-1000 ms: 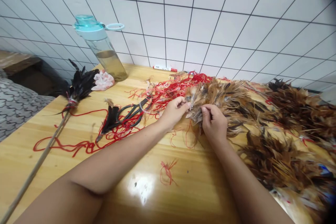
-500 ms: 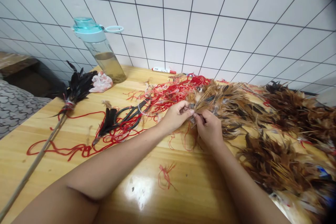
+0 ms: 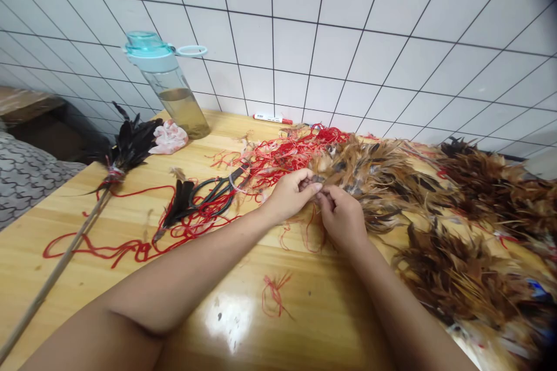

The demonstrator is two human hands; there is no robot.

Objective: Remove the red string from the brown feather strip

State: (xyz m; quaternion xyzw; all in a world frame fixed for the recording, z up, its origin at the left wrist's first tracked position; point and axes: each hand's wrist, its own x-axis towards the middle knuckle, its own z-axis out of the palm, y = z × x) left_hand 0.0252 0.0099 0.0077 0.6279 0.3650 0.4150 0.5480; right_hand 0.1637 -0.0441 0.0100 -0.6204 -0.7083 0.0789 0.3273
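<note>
My left hand (image 3: 290, 192) and my right hand (image 3: 342, 215) meet fingertip to fingertip at the near end of a bundle of brown feathers (image 3: 378, 177) on the wooden table (image 3: 130, 278). Both hands pinch the bundle's quill ends, fingers closed. Tangled red string (image 3: 282, 153) lies just behind my left hand. Loose red strands hang under my hands.
Black scissors (image 3: 215, 192) lie left of my hands among red string. A stick with black feathers (image 3: 126, 148) rests at the left edge. A water bottle (image 3: 172, 87) stands by the tiled wall, with a pink cloth (image 3: 169, 136) and a marker (image 3: 272, 119). More brown feathers (image 3: 470, 266) cover the right.
My right hand has slid left and curled tighter until its fingertips touch my left hand's at the bundle's end. The feather bundle has shifted slightly.
</note>
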